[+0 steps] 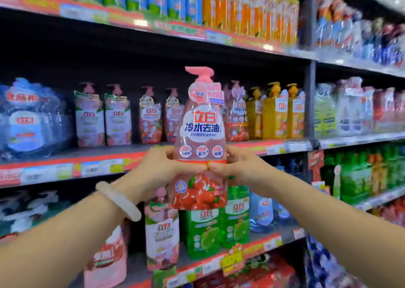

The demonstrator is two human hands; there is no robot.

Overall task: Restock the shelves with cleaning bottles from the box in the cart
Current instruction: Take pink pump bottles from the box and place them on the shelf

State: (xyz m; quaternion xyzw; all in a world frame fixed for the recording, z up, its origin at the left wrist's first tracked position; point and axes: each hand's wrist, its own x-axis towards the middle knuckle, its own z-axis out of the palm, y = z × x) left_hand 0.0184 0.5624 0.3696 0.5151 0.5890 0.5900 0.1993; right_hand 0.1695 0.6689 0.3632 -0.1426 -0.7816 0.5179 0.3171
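**Two hands carry one bottle to the shelf**

Both hands are wrapped round the middle of a pink pump bottle (pixel 200 138), the left hand (pixel 160 169) and right hand (pixel 238 167) gripping it from either side with thumbs meeting at the front. It stands upright in the air, in front of the middle shelf (pixel 65 171). Beyond the hands, matching red bottles (pixel 151 116) stand in a row with a gap behind the held one. The step looks like placing: the next move calls for pushing it forward into that gap, base flat, clear of the neighbours' pumps.
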